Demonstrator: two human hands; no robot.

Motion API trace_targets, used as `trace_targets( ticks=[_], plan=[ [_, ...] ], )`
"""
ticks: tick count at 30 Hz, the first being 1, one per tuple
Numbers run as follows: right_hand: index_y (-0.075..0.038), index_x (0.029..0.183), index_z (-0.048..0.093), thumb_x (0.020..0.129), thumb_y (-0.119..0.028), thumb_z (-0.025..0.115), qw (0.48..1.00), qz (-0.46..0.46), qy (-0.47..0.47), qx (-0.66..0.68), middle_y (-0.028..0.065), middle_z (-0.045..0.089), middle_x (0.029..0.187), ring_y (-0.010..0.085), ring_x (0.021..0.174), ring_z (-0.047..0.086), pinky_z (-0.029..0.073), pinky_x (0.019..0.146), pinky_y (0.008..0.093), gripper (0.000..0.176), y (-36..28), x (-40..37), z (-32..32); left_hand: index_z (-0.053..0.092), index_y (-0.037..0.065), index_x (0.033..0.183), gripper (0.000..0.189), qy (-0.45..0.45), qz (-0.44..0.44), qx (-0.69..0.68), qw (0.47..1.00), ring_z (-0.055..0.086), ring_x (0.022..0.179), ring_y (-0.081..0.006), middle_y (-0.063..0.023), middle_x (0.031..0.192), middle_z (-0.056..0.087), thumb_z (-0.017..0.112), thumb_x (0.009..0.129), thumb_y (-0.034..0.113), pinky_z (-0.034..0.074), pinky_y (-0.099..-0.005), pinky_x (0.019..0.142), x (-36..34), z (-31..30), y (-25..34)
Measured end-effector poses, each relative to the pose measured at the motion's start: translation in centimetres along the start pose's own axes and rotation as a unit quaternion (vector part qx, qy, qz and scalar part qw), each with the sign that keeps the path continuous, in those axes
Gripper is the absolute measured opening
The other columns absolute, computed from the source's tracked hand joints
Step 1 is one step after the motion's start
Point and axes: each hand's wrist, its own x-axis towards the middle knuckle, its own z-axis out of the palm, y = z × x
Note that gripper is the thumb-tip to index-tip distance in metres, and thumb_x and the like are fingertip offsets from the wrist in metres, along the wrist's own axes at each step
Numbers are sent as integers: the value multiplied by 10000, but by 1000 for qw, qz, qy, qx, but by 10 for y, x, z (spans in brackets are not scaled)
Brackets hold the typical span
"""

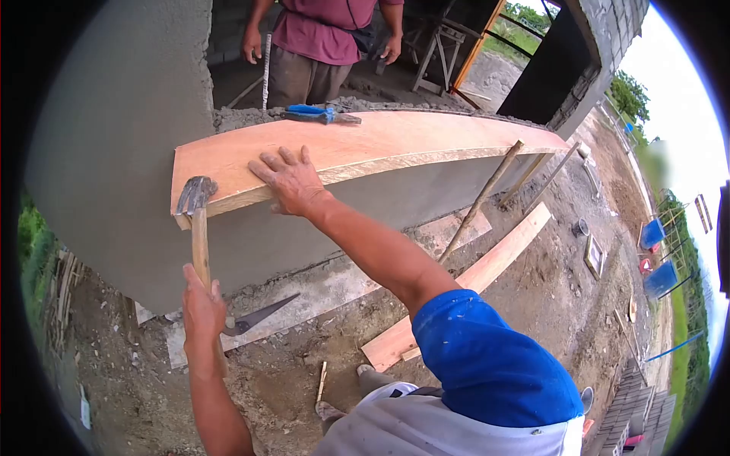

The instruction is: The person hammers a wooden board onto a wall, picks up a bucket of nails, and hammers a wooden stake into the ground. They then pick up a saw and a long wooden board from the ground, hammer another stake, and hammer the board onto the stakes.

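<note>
My left hand (pixel 204 308) is wrapped round the wooden handle of a claw hammer (pixel 199 235). The hammer's metal head is over the near left corner of a long plywood board (pixel 365 144). My right hand (pixel 293 182) lies on the board near its front edge, fingers spread. The board lies along the sill of a wall opening. A tool with a blue handle (pixel 319 115) rests at the board's back edge. Below the hammer, a dark saw blade (pixel 266 314) lies near the wall's foot.
A person in a maroon shirt (pixel 323 34) stands behind the opening. Wooden sticks (pixel 483 199) lean against the board's right part. Another plywood strip (pixel 471 281) lies on the ground. Farther right are a wooden frame (pixel 595 256) and blue containers (pixel 660 280).
</note>
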Motion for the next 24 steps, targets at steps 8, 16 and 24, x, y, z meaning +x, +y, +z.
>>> trace_targets(
  ticks=[8, 16, 24],
  plan=[
    [-61, 1313, 488, 571, -726, 697, 966, 189, 178, -17, 112, 502, 1345, 313, 1291, 415, 253, 1106, 542, 1017, 186, -112, 36, 372, -31, 1285, 448, 29, -12, 42, 999, 602, 930, -475, -320, 957, 610, 567, 892, 58, 464, -511, 776, -5, 14, 0],
    [-62, 1231, 554, 553, -758, 673, 958, 154, 240, 15, 112, 546, 1280, 339, 1227, 467, 307, 1055, 514, 979, 207, -121, 63, 407, -15, 1279, 418, -33, 10, -35, 999, 602, 868, -443, -312, 923, 597, 557, 906, 97, 459, -477, 768, 18, 11, 122],
    [-56, 1267, 529, 585, -701, 696, 957, 154, 240, 56, 141, 509, 1312, 393, 1260, 430, 291, 1077, 541, 954, 214, -132, 72, 342, -82, 1354, 539, -85, 179, 103, 975, 596, 985, -441, -334, 1044, 581, 568, 891, 77, 449, -462, 839, 65, 74, 113]
  ],
)
